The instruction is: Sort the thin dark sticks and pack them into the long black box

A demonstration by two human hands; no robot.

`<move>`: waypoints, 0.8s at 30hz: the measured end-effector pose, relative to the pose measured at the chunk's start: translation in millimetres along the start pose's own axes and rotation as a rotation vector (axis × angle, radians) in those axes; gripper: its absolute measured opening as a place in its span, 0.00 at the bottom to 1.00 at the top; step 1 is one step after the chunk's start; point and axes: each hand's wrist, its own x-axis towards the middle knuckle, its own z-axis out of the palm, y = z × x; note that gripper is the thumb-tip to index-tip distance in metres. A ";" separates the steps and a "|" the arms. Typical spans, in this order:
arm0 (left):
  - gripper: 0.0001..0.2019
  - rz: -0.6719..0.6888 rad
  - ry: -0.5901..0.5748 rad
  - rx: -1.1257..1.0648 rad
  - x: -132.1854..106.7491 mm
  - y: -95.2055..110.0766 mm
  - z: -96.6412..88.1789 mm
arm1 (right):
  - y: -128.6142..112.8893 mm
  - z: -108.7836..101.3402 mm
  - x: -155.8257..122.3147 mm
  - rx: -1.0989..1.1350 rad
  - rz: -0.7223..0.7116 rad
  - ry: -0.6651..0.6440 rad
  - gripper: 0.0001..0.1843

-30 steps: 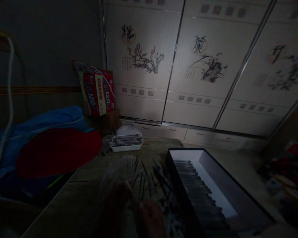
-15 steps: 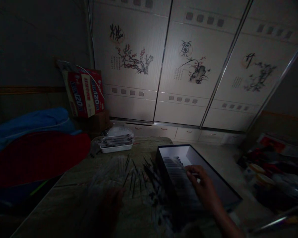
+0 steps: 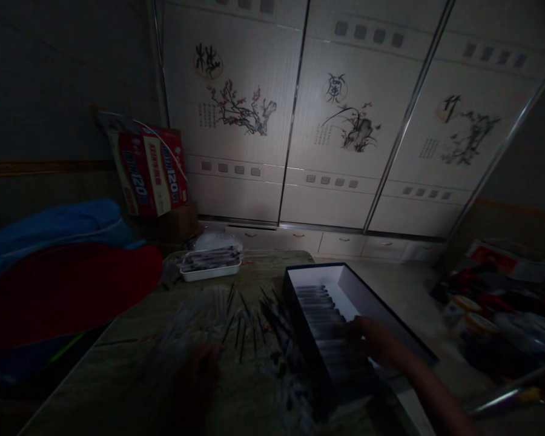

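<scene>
A dark-edged, open box (image 3: 390,309) with a pale inside lies on the table, holding a row of slim, pen-like sticks (image 3: 320,306). My right hand (image 3: 375,339) reaches over the box, low above the sticks; its fingers are smeared by motion, so whether they grip one is unclear. My left hand (image 3: 202,369) rests in deep shadow over the table, fingers curled; anything inside them is hidden. Between the hands lie loose thin dark rods (image 3: 243,330). Beside the box's left wall is a heap of dark and clear small parts (image 3: 284,351), too dim to name.
A white tray (image 3: 211,272) full of thin sticks stands at the table's far end. Red and blue cloth (image 3: 72,290) is heaped at the left. A red carton (image 3: 149,172) stands behind it. Wardrobe doors (image 3: 236,194) close off the back; piled goods (image 3: 490,315) are at right.
My right hand has moved lower and slightly right, over the nearer part of the row, uncovering more sticks. The left hand stays about where it was. The view has shifted slightly.
</scene>
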 end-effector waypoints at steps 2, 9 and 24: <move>0.16 0.001 -0.004 0.004 0.1 -0.9 0.1 | -0.4 -2.3 -4.6 0.073 -0.071 -0.069 0.14; 0.16 -0.001 -0.007 -0.003 0.2 -1.5 0.1 | -3.2 -9.6 -15.4 0.195 -0.162 -0.185 0.11; 0.15 -0.007 0.147 -0.074 3.7 -16.9 0.2 | -54.3 -16.5 -18.8 0.476 -0.228 0.220 0.14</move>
